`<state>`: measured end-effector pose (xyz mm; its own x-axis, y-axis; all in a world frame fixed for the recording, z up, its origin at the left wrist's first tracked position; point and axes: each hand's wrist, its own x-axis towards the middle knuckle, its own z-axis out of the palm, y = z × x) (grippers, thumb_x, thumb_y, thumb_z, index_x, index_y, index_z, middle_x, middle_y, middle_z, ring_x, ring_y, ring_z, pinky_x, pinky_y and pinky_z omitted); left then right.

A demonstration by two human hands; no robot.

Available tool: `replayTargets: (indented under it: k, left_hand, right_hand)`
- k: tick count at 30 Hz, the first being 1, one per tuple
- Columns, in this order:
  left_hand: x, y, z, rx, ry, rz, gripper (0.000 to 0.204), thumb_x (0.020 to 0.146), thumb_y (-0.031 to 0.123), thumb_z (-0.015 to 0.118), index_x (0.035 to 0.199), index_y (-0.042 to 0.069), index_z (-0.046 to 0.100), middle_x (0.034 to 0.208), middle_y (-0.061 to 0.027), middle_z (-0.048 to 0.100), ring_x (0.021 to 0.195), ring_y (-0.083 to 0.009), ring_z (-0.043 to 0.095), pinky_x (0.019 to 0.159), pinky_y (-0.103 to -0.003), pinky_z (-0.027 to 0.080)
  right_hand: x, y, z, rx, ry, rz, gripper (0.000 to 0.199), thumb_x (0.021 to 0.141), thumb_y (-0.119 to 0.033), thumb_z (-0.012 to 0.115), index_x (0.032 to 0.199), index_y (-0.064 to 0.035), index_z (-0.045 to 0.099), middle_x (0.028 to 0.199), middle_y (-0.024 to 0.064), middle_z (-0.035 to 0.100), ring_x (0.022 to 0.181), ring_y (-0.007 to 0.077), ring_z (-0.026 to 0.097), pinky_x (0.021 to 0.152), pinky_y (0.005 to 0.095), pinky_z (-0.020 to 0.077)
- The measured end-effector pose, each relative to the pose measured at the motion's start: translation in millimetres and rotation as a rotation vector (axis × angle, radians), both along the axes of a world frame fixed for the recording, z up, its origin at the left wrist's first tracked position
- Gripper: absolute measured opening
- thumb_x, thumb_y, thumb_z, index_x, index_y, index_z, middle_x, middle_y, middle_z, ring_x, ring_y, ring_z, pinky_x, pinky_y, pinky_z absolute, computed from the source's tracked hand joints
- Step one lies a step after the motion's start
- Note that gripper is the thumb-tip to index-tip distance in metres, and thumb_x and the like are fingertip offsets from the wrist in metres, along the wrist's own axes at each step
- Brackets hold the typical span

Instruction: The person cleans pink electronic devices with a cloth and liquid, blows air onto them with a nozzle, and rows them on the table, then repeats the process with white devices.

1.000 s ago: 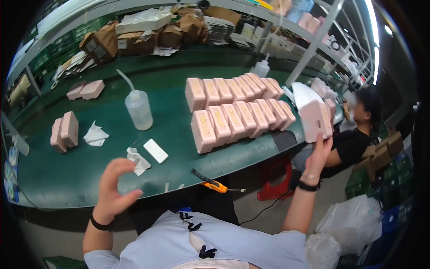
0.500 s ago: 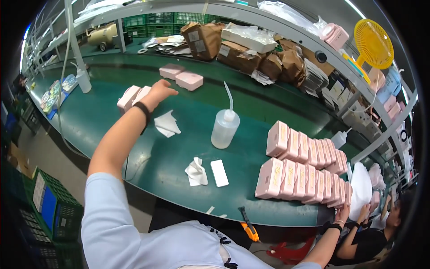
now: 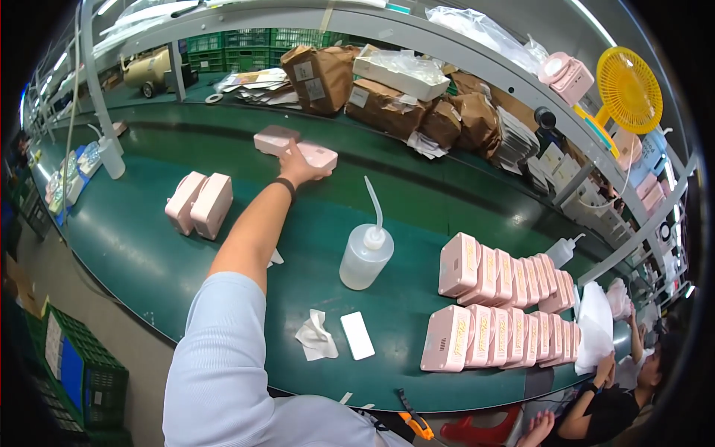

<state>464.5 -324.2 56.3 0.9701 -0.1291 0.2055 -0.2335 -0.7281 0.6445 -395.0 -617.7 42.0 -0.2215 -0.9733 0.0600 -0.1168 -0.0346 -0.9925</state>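
My left hand (image 3: 299, 165) reaches far across the bench and grips a pale pink box-shaped device (image 3: 320, 155), fingers over its top and thumb at the near side. Another pink device (image 3: 276, 138) lies flat just left of it. My right hand (image 3: 538, 428) shows at the lower edge, fingers apart, holding nothing that I can see. Two pink devices (image 3: 211, 206) stand upright at the left. Two rows of similar devices (image 3: 448, 339) with gold lettering stand on the right. My left forearm mostly covers one white cloth (image 3: 276, 258).
A squeeze bottle (image 3: 366, 257) stands mid-bench, behind a crumpled cloth (image 3: 316, 337) and a white block (image 3: 357, 335). An orange-handled cutter (image 3: 415, 425) hangs by the front edge. Brown paper packages (image 3: 320, 78) fill the back shelf. Another person (image 3: 611, 406) works at the right.
My left hand has left the two upright devices, moved right and farther away, and taken hold of a flat one. My right hand has drawn back from the front row toward me.
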Motion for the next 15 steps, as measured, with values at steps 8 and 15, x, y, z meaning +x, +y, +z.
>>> replayTargets:
  k: [8,15]
  left_hand:
    - [-18.0,-4.0,34.3,-0.135,0.046,-0.197,0.133,0.046,0.041,0.093,0.15,0.004,0.019,0.14,-0.0332,0.04,0.132,-0.0412,0.044,0.109,-0.044,0.04]
    - [-111.8,79.4,124.6,0.411,-0.06,-0.457,0.127,0.046,0.032,0.09,0.15,0.009,0.021,0.143,-0.0218,0.043,0.133,-0.037,0.045,0.107,-0.052,0.037]
  right_hand:
    - [16.6,56.6,13.2,0.055,-0.001,-0.073,0.04,0.095,-0.014,0.056,0.131,0.002,0.05,0.116,0.0146,0.063,0.098,0.0278,0.062,0.084,0.0387,0.0527]
    - [17.6,61.3,5.1,-0.08,0.218,0.134,0.036,0.094,-0.008,0.056,0.129,-0.0006,0.051,0.107,0.0138,0.066,0.091,0.0233,0.064,0.079,0.0315,0.0526]
